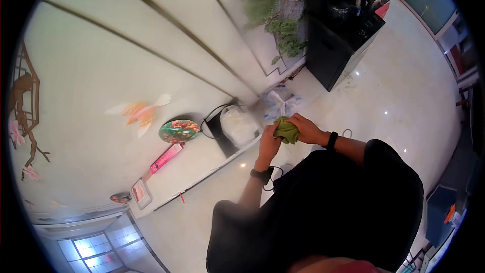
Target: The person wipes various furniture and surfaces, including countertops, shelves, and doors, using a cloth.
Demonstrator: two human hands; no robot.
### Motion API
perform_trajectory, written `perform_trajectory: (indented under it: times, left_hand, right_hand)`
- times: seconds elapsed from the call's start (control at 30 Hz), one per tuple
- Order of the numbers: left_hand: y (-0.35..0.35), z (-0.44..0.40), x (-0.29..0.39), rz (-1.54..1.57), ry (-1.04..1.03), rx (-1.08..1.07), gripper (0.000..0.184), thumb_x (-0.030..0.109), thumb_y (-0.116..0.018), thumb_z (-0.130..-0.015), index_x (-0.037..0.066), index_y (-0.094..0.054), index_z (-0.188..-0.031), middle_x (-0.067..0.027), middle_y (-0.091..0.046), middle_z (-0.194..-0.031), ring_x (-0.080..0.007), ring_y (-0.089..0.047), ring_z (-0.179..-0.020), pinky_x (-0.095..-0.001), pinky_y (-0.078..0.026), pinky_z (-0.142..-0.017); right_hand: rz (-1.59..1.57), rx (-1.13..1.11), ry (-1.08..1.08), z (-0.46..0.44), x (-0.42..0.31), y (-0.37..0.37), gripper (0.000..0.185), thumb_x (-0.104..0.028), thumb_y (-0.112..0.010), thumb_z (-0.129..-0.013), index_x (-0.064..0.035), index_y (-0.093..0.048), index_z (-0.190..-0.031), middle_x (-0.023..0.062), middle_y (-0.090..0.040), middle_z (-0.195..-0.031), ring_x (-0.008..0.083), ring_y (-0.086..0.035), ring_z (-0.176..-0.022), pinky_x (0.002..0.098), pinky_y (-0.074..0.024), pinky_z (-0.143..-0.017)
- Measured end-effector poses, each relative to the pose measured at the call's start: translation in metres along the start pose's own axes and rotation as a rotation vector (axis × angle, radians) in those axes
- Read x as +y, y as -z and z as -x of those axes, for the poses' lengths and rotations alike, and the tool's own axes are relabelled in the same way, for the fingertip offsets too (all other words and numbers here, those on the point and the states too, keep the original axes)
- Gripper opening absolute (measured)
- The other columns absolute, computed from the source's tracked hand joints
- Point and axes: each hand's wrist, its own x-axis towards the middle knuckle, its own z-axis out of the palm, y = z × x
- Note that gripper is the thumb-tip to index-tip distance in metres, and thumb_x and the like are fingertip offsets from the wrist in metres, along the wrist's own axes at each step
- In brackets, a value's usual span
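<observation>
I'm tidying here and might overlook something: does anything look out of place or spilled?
A thin red strip sticks out past the pale ledge, while the pink box sits within it; I can't tell what the strip is. The green cloth, bunched between left hand and right hand, looks normal. No spill stands out.

cloth [287, 132] — matt, rumpled | floor [384, 91] — smooth, glossy | bag [281, 102]: thin, crinkled plastic | shirt [343, 197]: matt fabric

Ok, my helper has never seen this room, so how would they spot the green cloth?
Start at the black cabinet, upper right of centre, and go down-left to the clear bag. Just below it in the picture, the left hand and right hand hold the cloth. It is crumpled and solid green, unlike the see-through bag.
</observation>
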Motion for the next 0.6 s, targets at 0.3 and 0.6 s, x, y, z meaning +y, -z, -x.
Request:
perform_trajectory:
  times: [0.3,0.6]
  left_hand:
    - [-0.163,-0.171,0.133,0.113,-0.016,0.156,0.067,-0.011,-0.064,-0.073,0.008,-0.049,-0.136,-0.0185,-0.053,-0.123,-0.0391,-0.055,-0.111,-0.0405,-0.048,-0.095]
    - [-0.294,-0.318,0.208,0.246,-0.002,0.059,0.074,0.001,-0.068,-0.079,0.005,-0.036,-0.146,-0.0206,-0.042,-0.136,-0.0376,-0.049,-0.122,-0.0394,-0.047,-0.097]
  right_hand:
    - [-0.022,0.23,-0.01,0.013,0.121,0.211,0.057,0.005,-0.066,-0.072,-0.0065,-0.052,-0.126,0.0146,-0.048,-0.115,0.036,-0.052,-0.107,0.0386,-0.0473,-0.089]
    - [0.029,0.396,-0.055,0.007,0.227,0.375,0.061,0.013,-0.065,-0.068,-0.0055,-0.053,-0.126,0.0152,-0.046,-0.123,0.0368,-0.05,-0.112,0.0391,-0.0479,-0.092]
